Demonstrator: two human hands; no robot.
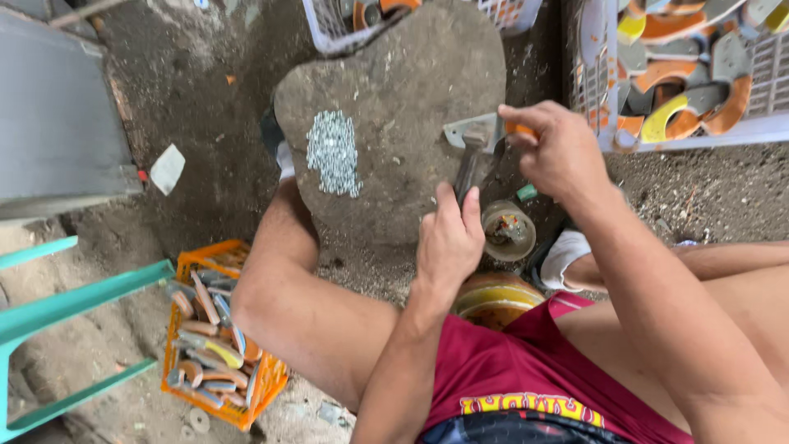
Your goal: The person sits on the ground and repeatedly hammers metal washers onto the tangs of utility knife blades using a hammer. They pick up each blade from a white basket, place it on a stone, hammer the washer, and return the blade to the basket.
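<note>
My left hand (449, 239) is closed around the dark handle of a hammer (469, 167), whose head rests low over a flat stone slab (403, 74). My right hand (559, 150) pinches a grey metal blade with an orange grip (470, 130) and holds it flat on the slab's right edge, just under the hammer head. A pile of small silvery rivets (333, 153) lies on the slab to the left of both hands.
A small round tin (508, 231) holding bits sits below the slab. An orange crate (218, 337) of grey-and-orange tools stands by my left knee. White baskets (690, 131) of similar parts stand at the top. A teal chair (57, 308) is at the left.
</note>
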